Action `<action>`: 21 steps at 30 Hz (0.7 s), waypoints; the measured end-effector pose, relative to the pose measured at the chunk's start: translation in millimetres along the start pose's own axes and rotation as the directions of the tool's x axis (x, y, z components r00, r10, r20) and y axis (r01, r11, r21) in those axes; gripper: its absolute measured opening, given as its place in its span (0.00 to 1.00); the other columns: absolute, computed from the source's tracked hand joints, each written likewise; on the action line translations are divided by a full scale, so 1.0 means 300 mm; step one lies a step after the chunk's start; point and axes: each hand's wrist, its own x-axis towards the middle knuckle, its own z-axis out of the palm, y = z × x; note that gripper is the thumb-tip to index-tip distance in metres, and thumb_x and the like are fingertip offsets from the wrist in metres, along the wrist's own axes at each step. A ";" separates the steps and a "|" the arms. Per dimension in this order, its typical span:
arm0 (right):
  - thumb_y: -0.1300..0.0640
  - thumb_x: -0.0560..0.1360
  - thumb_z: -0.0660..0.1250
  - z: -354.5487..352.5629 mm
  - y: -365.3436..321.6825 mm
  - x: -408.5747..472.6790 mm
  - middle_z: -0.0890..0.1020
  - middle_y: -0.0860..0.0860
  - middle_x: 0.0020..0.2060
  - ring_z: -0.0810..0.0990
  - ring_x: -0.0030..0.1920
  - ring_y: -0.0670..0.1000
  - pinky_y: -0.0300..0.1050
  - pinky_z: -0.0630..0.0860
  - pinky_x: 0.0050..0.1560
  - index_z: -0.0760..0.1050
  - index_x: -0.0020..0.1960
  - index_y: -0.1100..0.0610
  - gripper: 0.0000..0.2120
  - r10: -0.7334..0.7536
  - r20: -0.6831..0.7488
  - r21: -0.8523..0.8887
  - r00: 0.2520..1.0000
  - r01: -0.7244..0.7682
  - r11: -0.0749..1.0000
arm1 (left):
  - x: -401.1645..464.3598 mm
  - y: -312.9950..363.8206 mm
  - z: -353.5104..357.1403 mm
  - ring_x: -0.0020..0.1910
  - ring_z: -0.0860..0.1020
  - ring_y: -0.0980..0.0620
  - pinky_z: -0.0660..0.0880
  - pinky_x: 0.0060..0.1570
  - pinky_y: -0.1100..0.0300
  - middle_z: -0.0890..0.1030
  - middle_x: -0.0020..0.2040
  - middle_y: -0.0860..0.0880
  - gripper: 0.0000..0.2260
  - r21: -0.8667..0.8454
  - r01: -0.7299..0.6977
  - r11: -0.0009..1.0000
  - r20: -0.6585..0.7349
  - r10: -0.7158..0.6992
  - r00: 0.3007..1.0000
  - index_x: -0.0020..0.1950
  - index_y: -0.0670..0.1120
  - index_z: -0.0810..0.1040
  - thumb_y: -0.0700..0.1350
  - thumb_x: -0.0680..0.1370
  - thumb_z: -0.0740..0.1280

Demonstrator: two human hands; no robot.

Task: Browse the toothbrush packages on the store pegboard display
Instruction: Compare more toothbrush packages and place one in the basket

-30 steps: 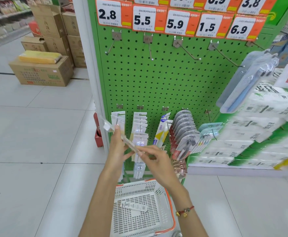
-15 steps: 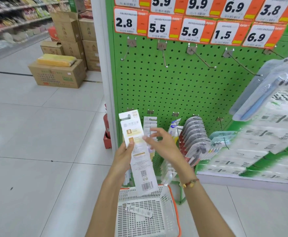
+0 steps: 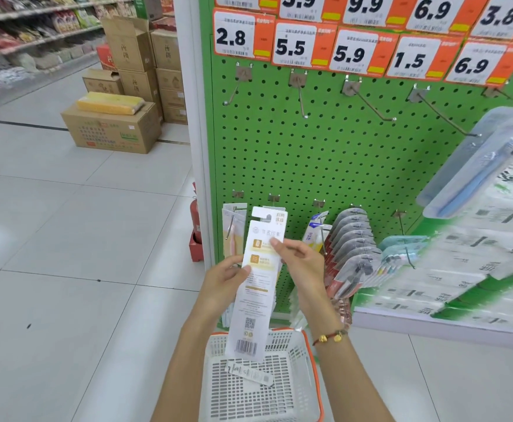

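Both grips clamped on white toothbrush package [image 3: 256, 287]: left hand [image 3: 223, 280], right hand [image 3: 302, 263]. Held upright over basket [image 3: 308, 354], before green pegboard [image 3: 325, 166].

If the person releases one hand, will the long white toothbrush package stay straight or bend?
The toothbrush package probably stays fairly straight: it looks like flat card, upright and unbent between the left hand and right hand. Being thin, it is likely light, though it might tip sideways from one grip.
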 end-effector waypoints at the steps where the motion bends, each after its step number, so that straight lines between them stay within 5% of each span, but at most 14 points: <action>1: 0.57 0.72 0.74 -0.009 0.018 -0.014 0.85 0.51 0.41 0.81 0.40 0.43 0.28 0.73 0.35 0.79 0.48 0.54 0.06 -0.022 0.004 0.000 1.000 0.022 1.000 | -0.003 -0.008 0.006 0.40 0.83 0.60 0.76 0.38 0.66 0.85 0.43 0.54 0.08 0.003 -0.007 1.000 -0.010 0.007 1.000 0.58 0.51 0.79 0.42 0.80 0.65; 6: 0.59 0.74 0.73 -0.035 0.119 -0.044 0.84 0.55 0.44 0.82 0.46 0.51 0.35 0.75 0.42 0.79 0.54 0.49 0.11 -0.100 0.120 -0.221 0.988 0.125 0.967 | -0.011 -0.018 0.032 0.39 0.83 0.58 0.77 0.34 0.66 0.85 0.42 0.53 0.08 -0.191 0.000 0.982 -0.108 -0.021 0.994 0.56 0.48 0.79 0.40 0.80 0.64; 13: 0.65 0.73 0.72 -0.102 0.127 -0.063 0.84 0.56 0.49 0.83 0.52 0.58 0.54 0.80 0.56 0.81 0.56 0.46 0.17 0.000 0.394 -0.248 0.919 0.106 0.963 | -0.006 0.003 -0.004 0.56 0.80 0.45 0.77 0.40 0.59 0.82 0.56 0.45 0.08 -0.421 -0.079 0.904 -0.297 -0.055 0.953 0.58 0.47 0.77 0.39 0.81 0.63; 21: 0.67 0.73 0.72 -0.122 0.134 -0.055 0.86 0.53 0.46 0.81 0.52 0.62 0.57 0.79 0.55 0.84 0.51 0.43 0.19 -0.051 0.389 -0.221 0.920 0.147 0.964 | -0.003 0.008 -0.013 0.58 0.79 0.44 0.77 0.44 0.56 0.81 0.56 0.45 0.09 -0.458 -0.057 0.887 -0.293 -0.089 0.952 0.61 0.44 0.75 0.39 0.81 0.62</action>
